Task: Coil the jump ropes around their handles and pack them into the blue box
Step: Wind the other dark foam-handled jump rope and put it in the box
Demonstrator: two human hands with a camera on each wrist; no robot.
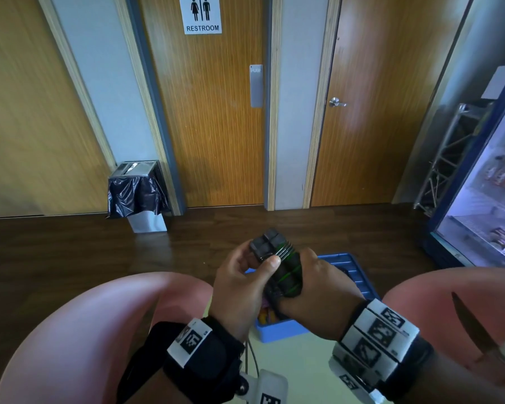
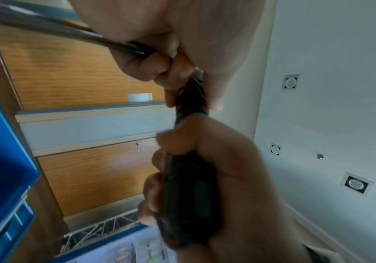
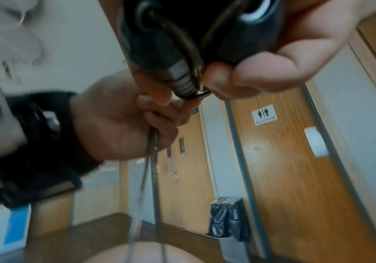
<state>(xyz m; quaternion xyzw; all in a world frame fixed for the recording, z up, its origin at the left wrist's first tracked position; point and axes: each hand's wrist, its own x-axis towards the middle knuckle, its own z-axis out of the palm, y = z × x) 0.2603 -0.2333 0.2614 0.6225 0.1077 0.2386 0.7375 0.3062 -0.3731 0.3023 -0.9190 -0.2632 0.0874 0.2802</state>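
Two black jump rope handles [image 1: 267,243] with green stripes are held together above the blue box [image 1: 359,272]. Several turns of grey rope [image 1: 286,247] wrap them near the top. My right hand [image 1: 309,266] grips the handles' lower part, seen as a dark bundle [image 2: 187,195] in the left wrist view. My left hand [image 1: 257,263] presses its thumb on the bundle and pinches the loose rope [image 3: 153,151], which hangs down from its fingers. The handle ends [image 3: 182,35] fill the top of the right wrist view. A dark and colourful item lies in the box, mostly hidden by my hands.
The box sits on a pale table [image 1: 298,368] between two pink rounded shapes [image 1: 85,330]. Beyond lie a dark wood floor, a bin with a black bag [image 1: 139,193], the restroom door [image 1: 216,126], a metal truss [image 1: 449,158] and a glass-door fridge [image 1: 484,199].
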